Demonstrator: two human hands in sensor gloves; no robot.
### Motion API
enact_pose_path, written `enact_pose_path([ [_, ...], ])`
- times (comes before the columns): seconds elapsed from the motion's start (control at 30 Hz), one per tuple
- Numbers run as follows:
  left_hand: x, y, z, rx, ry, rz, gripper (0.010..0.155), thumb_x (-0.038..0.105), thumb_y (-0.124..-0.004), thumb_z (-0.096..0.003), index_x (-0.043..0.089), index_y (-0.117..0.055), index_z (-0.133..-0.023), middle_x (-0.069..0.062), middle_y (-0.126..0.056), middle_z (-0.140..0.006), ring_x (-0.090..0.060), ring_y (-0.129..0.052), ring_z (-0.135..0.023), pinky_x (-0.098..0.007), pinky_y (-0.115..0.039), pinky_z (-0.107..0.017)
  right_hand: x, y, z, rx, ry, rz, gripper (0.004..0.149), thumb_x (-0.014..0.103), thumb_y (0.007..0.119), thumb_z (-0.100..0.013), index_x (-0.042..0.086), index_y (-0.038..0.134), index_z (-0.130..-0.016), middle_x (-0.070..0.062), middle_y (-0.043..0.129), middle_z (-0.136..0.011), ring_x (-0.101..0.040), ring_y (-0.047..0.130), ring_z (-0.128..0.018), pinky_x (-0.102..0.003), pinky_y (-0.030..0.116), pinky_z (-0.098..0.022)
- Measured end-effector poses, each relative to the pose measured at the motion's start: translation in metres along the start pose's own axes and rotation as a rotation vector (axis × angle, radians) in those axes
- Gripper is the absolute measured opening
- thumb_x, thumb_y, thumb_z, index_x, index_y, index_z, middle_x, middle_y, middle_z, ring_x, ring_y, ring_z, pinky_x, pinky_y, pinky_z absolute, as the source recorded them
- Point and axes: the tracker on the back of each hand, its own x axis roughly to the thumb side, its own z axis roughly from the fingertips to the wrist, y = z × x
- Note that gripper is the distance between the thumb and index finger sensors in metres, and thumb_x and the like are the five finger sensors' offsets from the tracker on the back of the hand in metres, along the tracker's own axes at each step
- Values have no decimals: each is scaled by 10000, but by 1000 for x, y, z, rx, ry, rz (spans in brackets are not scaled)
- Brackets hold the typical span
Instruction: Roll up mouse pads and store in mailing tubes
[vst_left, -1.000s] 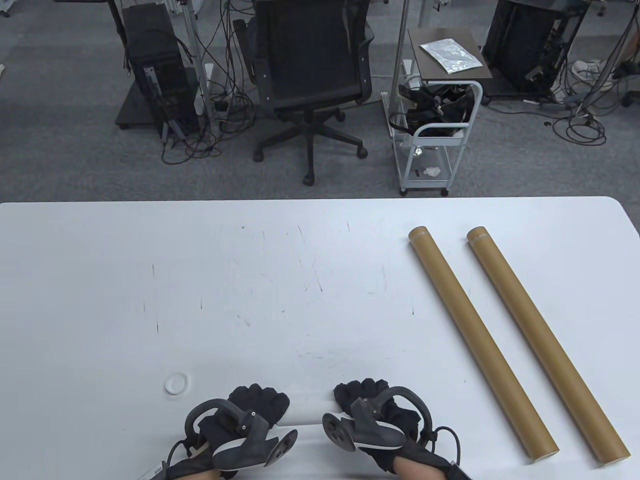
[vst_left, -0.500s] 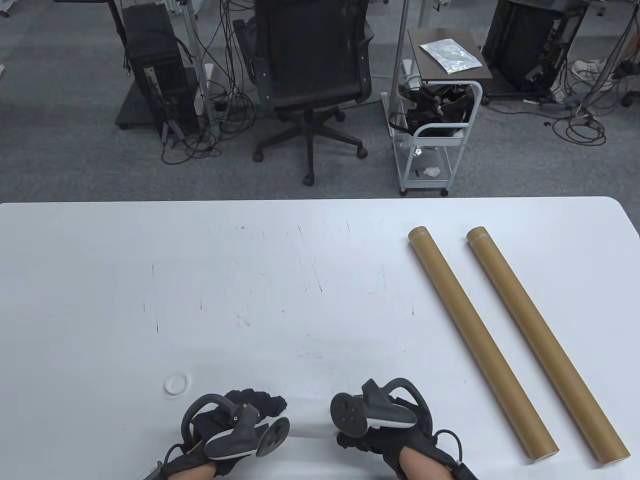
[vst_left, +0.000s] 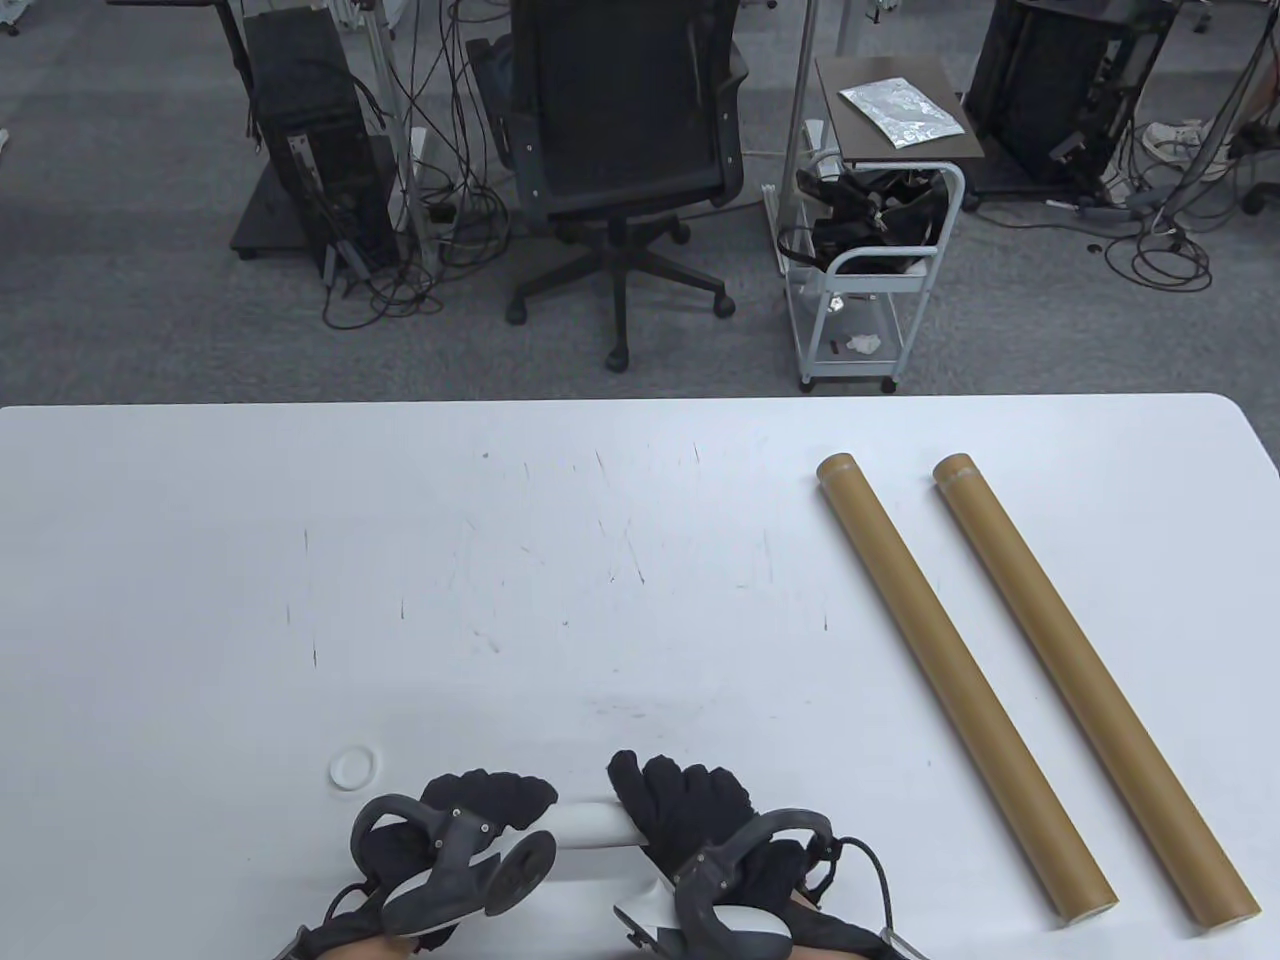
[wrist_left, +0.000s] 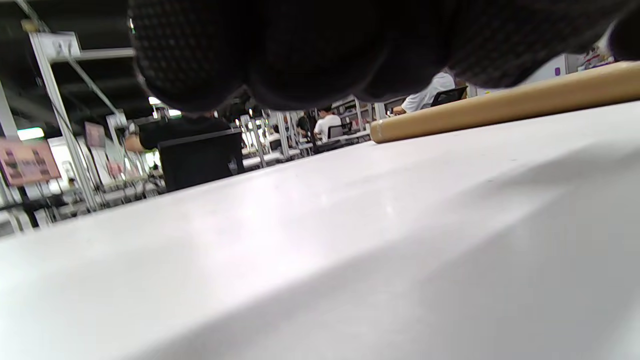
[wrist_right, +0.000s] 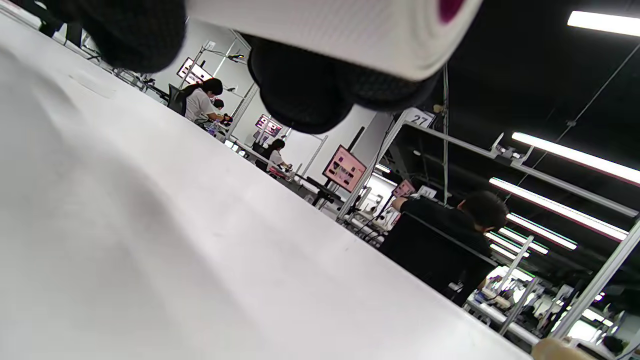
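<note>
While both hands, left hand (vst_left: 480, 815) and right hand (vst_left: 690, 810), grip it, the white mouse pad (vst_left: 590, 826) sits tightly rolled at the table's (vst_left: 600, 560) near edge, purple core showing.

an open-plan lab office: swivel chair (vst_left: 622, 150), computer towers (vst_left: 305, 130), cable tangles, rows of staffed workstations.
</note>
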Motion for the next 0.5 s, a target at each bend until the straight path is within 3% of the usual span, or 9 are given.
enact_pose_path([
  [0.07,3,-1,-1,-2,-15,-34,460,565,-839,-332,373,-788,-748,156,-968,-542,-36,-994,-409,-285,-893,-435,-1,2,1,18,-10,-11,648,499,736,-453,250,523,-1012,49,845,-769,-99,951,-502,-307,842,-465],
  [0.17,7,-5,1,-1,-32,-66,461,557,-834,-335,373,-782,-754,149,-964,-557,-41,-993,-430,-291,-891,-453,-4,5,-1,122,0,-183,587,495,757,-442,254,603,-955,86,877,-678,-93,958,-422,-304,844,-423],
  [0.3,15,-2,7,139,-18,-266,426,527,-830,-364,376,-768,-757,152,-955,-578,-41,-995,-488,-298,-887,-504,-15,13,-6,287,32,-518,563,492,781,-423,252,660,-917,106,903,-625,-84,964,-361,-293,852,-377],
  [0.4,18,2,11,215,-18,-319,408,514,-828,-381,388,-750,-762,157,-939,-610,-42,-983,-550,-308,-863,-570,-22,25,-5,470,72,-941,566,444,821,-420,193,693,-910,48,921,-606,-138,959,-328,-332,834,-345],
  [0.43,20,2,12,213,-30,-332,409,517,-826,-385,387,-747,-765,157,-938,-611,-42,-982,-550,-307,-862,-572,-23,28,-5,505,60,-997,564,436,827,-424,185,695,-911,36,919,-607,-146,956,-328,-339,830,-343],
  [0.5,20,-2,11,202,-32,-329,403,520,-821,-384,383,-751,-756,155,-940,-594,-38,-985,-521,-302,-870,-550,-23,26,-6,474,44,-886,561,455,816,-420,200,699,-906,59,921,-601,-124,962,-322,-322,841,-338],
])
